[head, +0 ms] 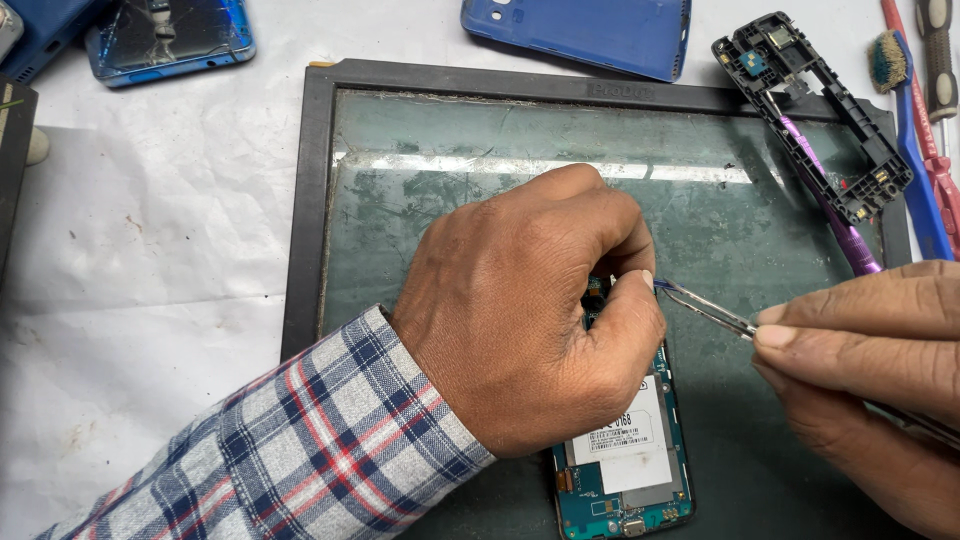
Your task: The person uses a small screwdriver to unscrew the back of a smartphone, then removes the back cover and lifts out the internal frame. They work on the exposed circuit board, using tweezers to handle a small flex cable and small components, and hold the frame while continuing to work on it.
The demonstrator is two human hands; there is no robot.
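My left hand [525, 310], in a plaid sleeve, curls over the top end of an opened phone [625, 450] whose teal circuit board and white-labelled part show below my palm. Fingers and thumb press on the phone's upper part, which they hide. My right hand [870, 375] comes in from the right and pinches metal tweezers [705, 308]. The tweezers' tips reach my left thumb at the phone's top edge. The phone lies on a dark framed glass work panel [420, 180].
A black plastic phone frame [810, 110] and a purple-handled tool [835, 215] lie at the panel's top right. A blue toothbrush [905, 120] and red tools sit at the right edge. A blue back cover [585, 30] and a cracked blue phone [165, 35] lie on white cloth behind.
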